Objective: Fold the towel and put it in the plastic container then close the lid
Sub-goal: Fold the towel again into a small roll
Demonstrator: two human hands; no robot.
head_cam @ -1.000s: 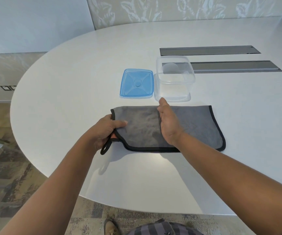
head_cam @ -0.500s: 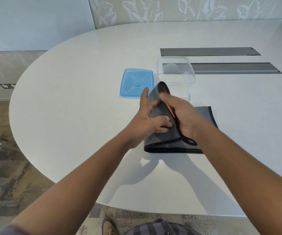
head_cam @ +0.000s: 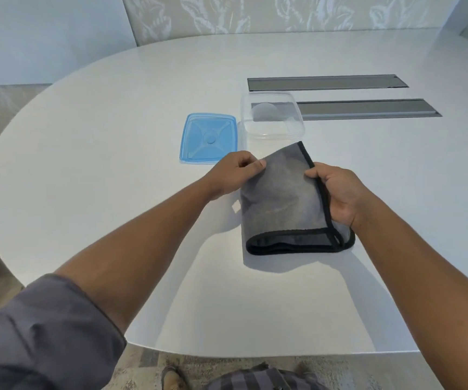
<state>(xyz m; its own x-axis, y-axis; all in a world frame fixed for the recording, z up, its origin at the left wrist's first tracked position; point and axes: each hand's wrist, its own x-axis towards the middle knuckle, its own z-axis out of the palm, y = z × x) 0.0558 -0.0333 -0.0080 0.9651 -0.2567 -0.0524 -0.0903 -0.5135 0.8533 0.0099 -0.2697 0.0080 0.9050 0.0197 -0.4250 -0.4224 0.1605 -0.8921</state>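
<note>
change: we've folded the towel (head_cam: 283, 198) in half again since a second ago
grip: left hand (head_cam: 235, 175) and right hand (head_cam: 337, 195) both pinching towel edges
next: container (head_cam: 272, 116) empty, lid (head_cam: 208, 139) off

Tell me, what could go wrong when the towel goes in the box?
Two things might. The towel is only pinched at its far edges by the left hand and right hand, so its loose folded layers could fall open when lifted. Folded like this, it also looks about as wide as the clear container, so it may bunch over the rim and stop the blue lid from closing.
</note>
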